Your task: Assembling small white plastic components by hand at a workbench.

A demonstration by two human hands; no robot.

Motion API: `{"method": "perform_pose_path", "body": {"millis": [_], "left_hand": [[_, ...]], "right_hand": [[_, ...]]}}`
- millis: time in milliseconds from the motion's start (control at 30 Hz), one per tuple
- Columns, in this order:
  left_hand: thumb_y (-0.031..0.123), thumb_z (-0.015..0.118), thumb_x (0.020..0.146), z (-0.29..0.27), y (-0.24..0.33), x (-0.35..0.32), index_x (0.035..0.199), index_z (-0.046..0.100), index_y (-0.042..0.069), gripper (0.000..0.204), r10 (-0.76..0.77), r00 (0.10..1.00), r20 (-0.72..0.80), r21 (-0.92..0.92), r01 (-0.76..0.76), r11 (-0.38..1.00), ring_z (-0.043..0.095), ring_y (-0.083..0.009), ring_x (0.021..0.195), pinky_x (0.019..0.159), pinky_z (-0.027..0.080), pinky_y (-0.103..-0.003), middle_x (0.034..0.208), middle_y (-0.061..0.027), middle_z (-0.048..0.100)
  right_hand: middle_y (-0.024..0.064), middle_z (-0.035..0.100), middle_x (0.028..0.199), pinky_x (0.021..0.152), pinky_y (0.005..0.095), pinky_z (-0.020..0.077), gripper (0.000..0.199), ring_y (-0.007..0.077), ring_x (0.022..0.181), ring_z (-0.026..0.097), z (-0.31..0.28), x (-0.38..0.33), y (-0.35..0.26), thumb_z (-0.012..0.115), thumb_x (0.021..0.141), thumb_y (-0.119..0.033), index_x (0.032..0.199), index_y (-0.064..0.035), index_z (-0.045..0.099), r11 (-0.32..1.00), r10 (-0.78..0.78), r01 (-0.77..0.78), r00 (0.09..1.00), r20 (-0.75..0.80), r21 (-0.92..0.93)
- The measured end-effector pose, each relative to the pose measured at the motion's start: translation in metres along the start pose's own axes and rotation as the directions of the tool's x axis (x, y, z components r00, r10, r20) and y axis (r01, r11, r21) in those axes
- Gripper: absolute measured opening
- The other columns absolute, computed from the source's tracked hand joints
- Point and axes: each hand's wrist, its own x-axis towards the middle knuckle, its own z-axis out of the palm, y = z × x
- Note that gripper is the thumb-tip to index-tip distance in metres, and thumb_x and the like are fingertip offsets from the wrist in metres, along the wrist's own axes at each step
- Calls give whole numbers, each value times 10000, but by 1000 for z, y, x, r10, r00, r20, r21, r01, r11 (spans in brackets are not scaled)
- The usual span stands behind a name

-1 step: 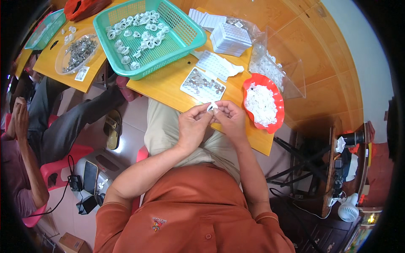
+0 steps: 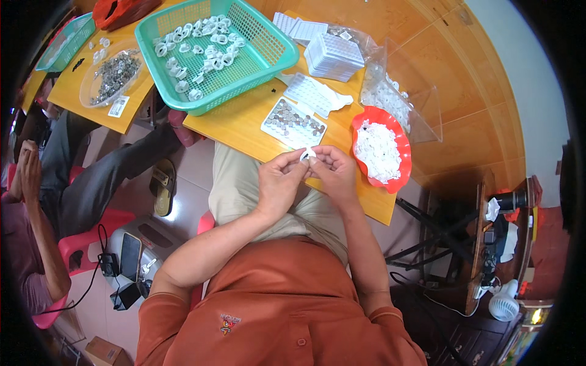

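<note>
Slide sandal (image 2: 163, 186) on tiled floor (image 2: 192, 189), left of center. Pink plastic chair (image 2: 113, 218) under seated co-worker (image 2: 24, 244), far left. Cardboard box (image 2: 107, 352), bottom left. White electric fan (image 2: 504, 305), lower right. Red plastic bag (image 2: 125, 15), top left.

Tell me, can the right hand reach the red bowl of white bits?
Probably yes: the red bowl sits close to the right hand, and nothing seems to stand between them. That hand is busy, though, pinching a small white part with the left hand.
</note>
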Motion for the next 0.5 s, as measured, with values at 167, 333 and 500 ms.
{"method": "perform_pose_path", "body": {"millis": [167, 333, 500], "left_hand": [[2, 603, 883, 1, 3, 1, 1151, 604, -68, 278, -20, 999, 26, -12, 20, 1000, 605, -93, 714, 653, 496, -206, 900, -76, 667], [5, 604, 884, 0, 1, 1, 1152, 603, -67, 278, -15, 999, 34, -29, 16, 999, 611, -92, 724, 664, 503, -206, 920, -85, 672], [-4, 576, 898, -2, 0, 3, 1153, 589, -85, 268, -4, 998, 65, -22, 5, 1000, 649, -111, 797, 721, 538, -217, 955, -109, 678]], "right_hand": [[100, 655, 868, 649, 241, 531, 187, 122, 702, 630, -5, 2, -3, 569, 883, 7, 1056, 78, 563, 1000, 12, -12, 999, 38, 1], [92, 662, 847, 639, 230, 521, 174, 112, 686, 629, -2, 2, -6, 575, 879, 4, 1037, 76, 582, 999, -10, 12, 999, 49, -44], [95, 665, 851, 640, 225, 517, 169, 113, 695, 633, -2, -1, -7, 572, 879, 5, 1031, 77, 588, 999, -14, 15, 1000, 27, -46]]}}
